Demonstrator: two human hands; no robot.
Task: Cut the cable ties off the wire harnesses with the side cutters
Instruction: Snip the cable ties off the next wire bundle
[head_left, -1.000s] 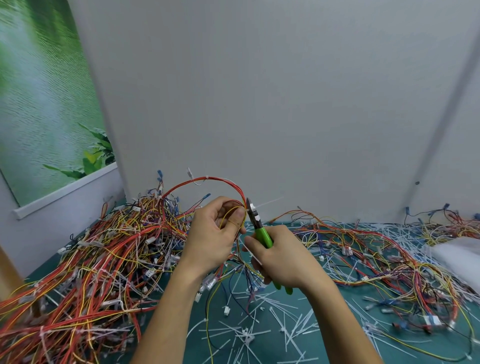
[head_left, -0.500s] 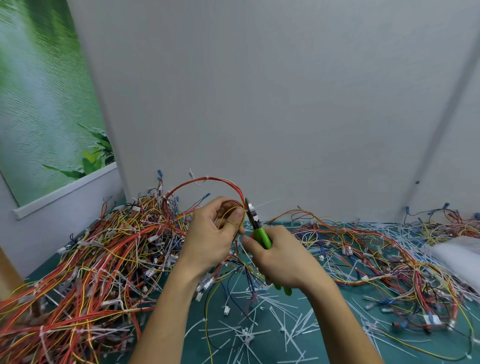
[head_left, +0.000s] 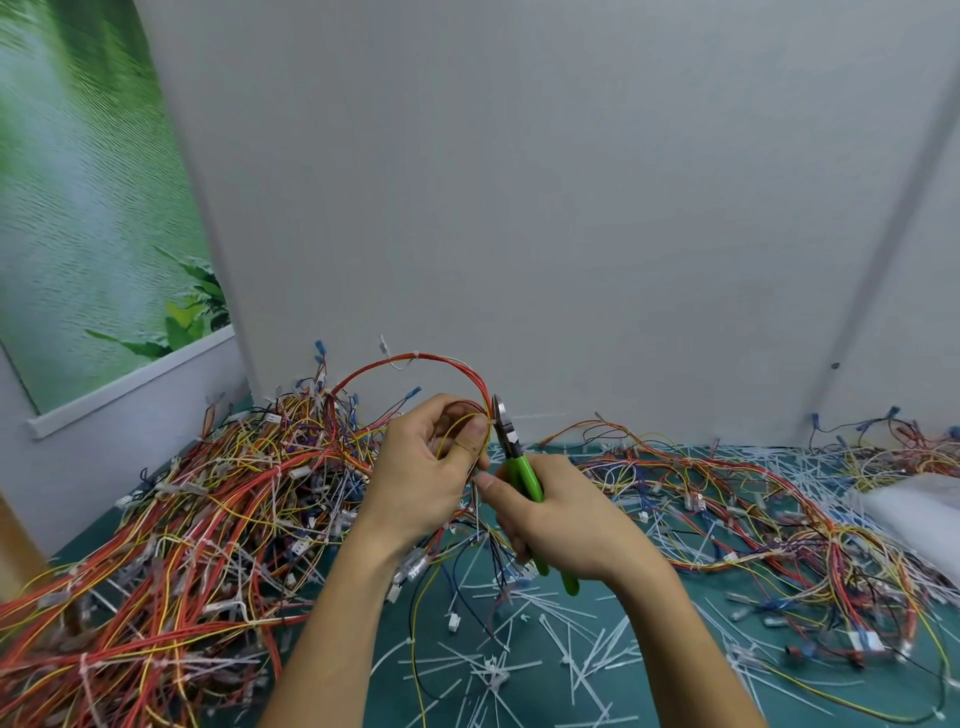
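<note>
My left hand (head_left: 423, 467) pinches a red and yellow wire harness (head_left: 415, 364) that arches up and back from my fingers. A white cable tie (head_left: 491, 423) sits on the wires at my left thumb tip. My right hand (head_left: 561, 519) grips the green-handled side cutters (head_left: 522, 470). Their metal jaws point up and touch the harness at that tie. Whether the jaws are around the tie is too small to tell.
A big heap of tied harnesses (head_left: 182, 519) fills the left of the green mat (head_left: 675, 691). Looser wires (head_left: 779, 519) spread on the right. Several cut white ties (head_left: 498, 670) litter the mat in front. A white bag (head_left: 914, 514) lies at the right edge. A grey wall stands close behind.
The cutter jaws have edged left against the wires at my left thumb. Both hands have otherwise stayed in place.
</note>
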